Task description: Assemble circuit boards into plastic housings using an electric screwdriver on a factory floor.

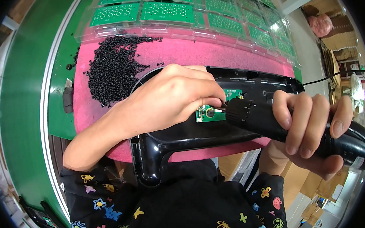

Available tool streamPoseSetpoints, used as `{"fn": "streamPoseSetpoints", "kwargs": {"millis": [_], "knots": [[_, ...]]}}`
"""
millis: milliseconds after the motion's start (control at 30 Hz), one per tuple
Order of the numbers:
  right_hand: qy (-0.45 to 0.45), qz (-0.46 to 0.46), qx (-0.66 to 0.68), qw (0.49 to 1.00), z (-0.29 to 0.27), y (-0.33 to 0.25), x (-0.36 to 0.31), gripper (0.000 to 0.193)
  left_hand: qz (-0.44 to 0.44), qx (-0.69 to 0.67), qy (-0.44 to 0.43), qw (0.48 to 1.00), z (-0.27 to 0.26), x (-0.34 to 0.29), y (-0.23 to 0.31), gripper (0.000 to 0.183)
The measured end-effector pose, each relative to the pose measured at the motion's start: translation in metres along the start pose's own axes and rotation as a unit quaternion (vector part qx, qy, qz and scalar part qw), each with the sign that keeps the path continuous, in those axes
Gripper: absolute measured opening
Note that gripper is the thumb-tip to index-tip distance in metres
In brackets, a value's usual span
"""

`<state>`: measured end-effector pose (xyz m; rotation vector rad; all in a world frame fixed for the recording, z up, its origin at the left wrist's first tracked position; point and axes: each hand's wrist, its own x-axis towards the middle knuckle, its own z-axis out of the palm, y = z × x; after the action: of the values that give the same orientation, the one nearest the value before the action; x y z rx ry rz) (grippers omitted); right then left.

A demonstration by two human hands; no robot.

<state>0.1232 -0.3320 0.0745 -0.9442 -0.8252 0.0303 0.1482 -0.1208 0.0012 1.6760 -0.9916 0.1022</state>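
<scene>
My right hand (313, 127) is wrapped around a black electric screwdriver (253, 116), held tilted with its bit end pointing left. My left hand (181, 95) is closed in a pinch at the screwdriver's bit; whatever sits between the fingertips is hidden. Below the bit, a small green circuit board (205, 116) with a round part on it lies inside a glossy black plastic housing (183, 135). My left forearm crosses the housing's left side and covers part of it. The housing rests on a pink mat (170, 48).
A heap of tiny black pieces, like small screws (113, 70), lies on the mat at the left. Clear trays (156, 31) of green circuit boards (167, 11) stand behind. A dark object (68, 98) lies on the green table (26, 94); another black housing (44, 218) is lower left.
</scene>
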Motion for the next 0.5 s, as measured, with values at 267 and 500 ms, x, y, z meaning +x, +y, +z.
{"fn": "streamPoseSetpoints", "kwargs": {"millis": [267, 500], "knots": [[0.033, 0.096, -0.093, 0.990, -0.001, 0.011, 0.007, 0.040, -0.015, 0.162, 0.048, 0.986, -0.005, -0.004, 0.000, 0.013], [0.080, 0.124, -0.129, 0.981, -0.001, 0.023, 0.001, 0.038, -0.037, 0.187, 0.081, 0.978, -0.004, -0.003, -0.001, 0.013]]}}
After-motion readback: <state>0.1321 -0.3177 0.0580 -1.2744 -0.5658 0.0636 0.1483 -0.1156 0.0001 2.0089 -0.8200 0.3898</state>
